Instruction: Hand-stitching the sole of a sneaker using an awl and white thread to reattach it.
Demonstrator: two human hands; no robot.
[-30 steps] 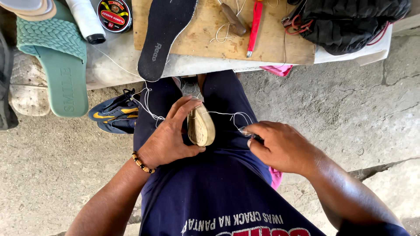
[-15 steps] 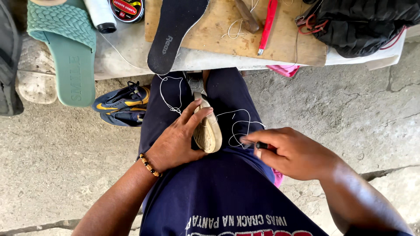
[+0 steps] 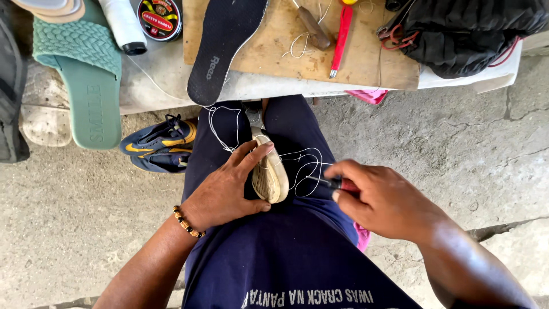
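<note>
On my lap stands a small shoe (image 3: 269,174) on its edge, its tan sole turned to the right. My left hand (image 3: 226,189) grips it from the left, fingers laid over the upper. My right hand (image 3: 380,197) is closed on a stitching awl (image 3: 326,182) with a dark and red handle, its metal tip pointing left, just short of the sole. White thread (image 3: 303,163) loops from the shoe across my thigh and up toward the bench.
A wooden board (image 3: 354,57) on the bench carries a black insole (image 3: 223,46), a wooden-handled awl (image 3: 311,26) and a red tool (image 3: 341,37). A black bag (image 3: 463,34) sits at its right; thread spool (image 3: 123,26), polish tin (image 3: 160,17), green sandal (image 3: 86,86) left. A blue-yellow sneaker (image 3: 157,146) lies on the concrete.
My right hand has drawn back to the right from the shoe with the awl, and the thread loops lie looser across my thigh. My left hand keeps the shoe in place.
</note>
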